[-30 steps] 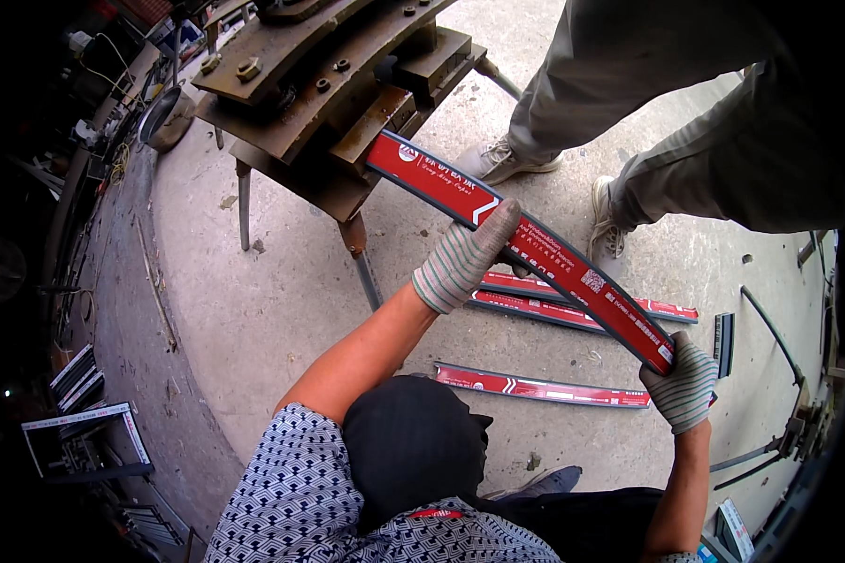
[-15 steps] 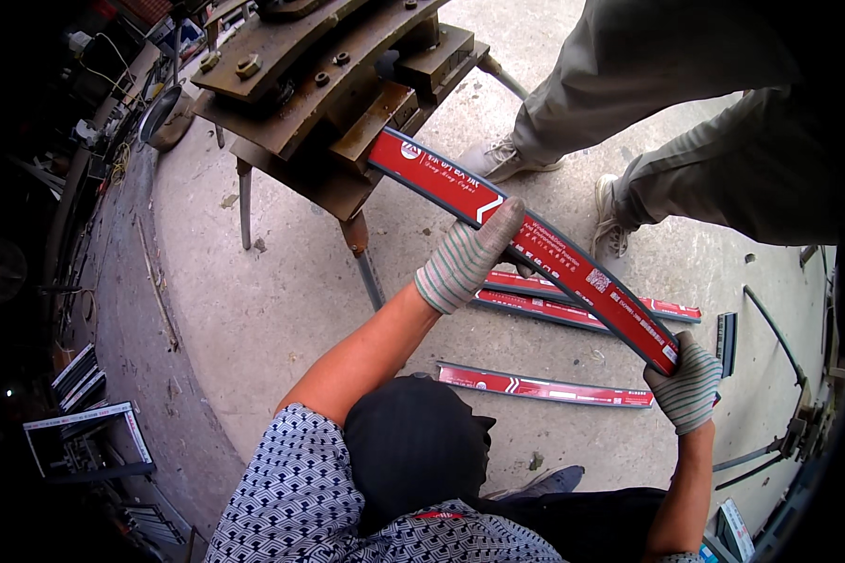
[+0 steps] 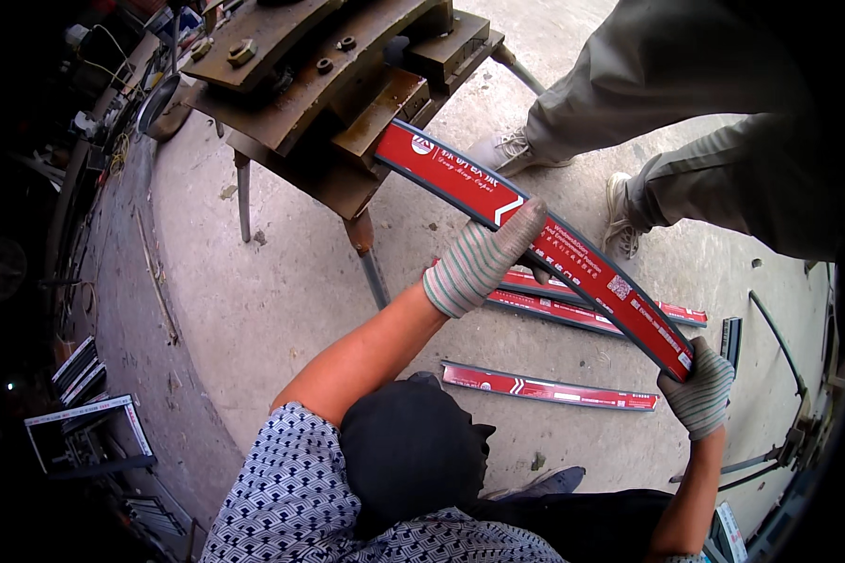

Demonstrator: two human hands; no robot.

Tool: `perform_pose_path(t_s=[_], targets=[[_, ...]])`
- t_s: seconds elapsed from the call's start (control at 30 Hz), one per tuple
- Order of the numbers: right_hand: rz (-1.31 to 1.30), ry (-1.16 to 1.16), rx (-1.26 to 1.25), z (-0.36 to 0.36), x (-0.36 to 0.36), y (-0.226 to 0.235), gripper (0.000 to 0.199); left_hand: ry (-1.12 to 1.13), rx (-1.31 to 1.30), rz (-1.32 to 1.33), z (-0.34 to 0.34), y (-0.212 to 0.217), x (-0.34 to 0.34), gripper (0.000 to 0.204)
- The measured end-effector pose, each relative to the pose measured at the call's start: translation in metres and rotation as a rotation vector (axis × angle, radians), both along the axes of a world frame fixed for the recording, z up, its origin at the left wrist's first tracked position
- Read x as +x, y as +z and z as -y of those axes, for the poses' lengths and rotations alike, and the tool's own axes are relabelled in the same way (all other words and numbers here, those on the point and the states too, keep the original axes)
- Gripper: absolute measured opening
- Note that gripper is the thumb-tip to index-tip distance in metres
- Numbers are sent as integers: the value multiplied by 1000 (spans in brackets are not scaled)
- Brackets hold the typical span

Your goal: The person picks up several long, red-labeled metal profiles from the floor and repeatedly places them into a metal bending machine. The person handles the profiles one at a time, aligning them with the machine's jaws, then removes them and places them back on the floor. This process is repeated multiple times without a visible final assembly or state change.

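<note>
A long, slightly curved profile strip (image 3: 582, 253) with red printed film and dark edges slants down from the machine toward the right. My left hand (image 3: 483, 263), in a striped knit glove, grips it near the middle, thumb on top and fingers partly hidden underneath. At the near right end, my right hand (image 3: 702, 389), gloved alike, is closed around the tip. The strip's far end meets the brown steel block of a heavy bolted bending machine (image 3: 347, 131); whether it sits inside the block is hidden.
Other red-filmed strips (image 3: 549, 386) lie on the concrete floor below and behind the held one. Another person's legs in grey trousers (image 3: 610, 94) stand at the upper right, shoes near the strip. The machine rests on metal legs (image 3: 371, 267). A rectangular frame (image 3: 89, 441) lies at the lower left.
Both hands and the held strip have shifted slightly right in the picture, the near end a little downward. My grips look the same. The view has also moved slightly.
</note>
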State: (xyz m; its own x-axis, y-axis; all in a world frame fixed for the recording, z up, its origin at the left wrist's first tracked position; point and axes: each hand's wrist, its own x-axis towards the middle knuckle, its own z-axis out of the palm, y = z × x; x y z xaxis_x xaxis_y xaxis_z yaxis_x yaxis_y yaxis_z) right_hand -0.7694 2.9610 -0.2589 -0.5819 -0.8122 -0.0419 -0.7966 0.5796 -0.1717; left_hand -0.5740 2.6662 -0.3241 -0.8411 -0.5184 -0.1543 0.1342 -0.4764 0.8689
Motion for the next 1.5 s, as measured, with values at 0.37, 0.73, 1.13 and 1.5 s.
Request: perform_pose_path(t_s=[0.37,0.73,1.13,1.5], targets=[[-22,-35,-8,-4,6,3,32,-19,72,16,0,4,0,35],[51,-20,-61,2,-1,3,32,152,-202,-46,7,-16,2,31],[-67,-10,-33,-3,18,-3,33,113,97,65,11,-4,10,31],[-40,-10,12,-5,10,-6,34,52,-270,-48,18,-11,17,28]])
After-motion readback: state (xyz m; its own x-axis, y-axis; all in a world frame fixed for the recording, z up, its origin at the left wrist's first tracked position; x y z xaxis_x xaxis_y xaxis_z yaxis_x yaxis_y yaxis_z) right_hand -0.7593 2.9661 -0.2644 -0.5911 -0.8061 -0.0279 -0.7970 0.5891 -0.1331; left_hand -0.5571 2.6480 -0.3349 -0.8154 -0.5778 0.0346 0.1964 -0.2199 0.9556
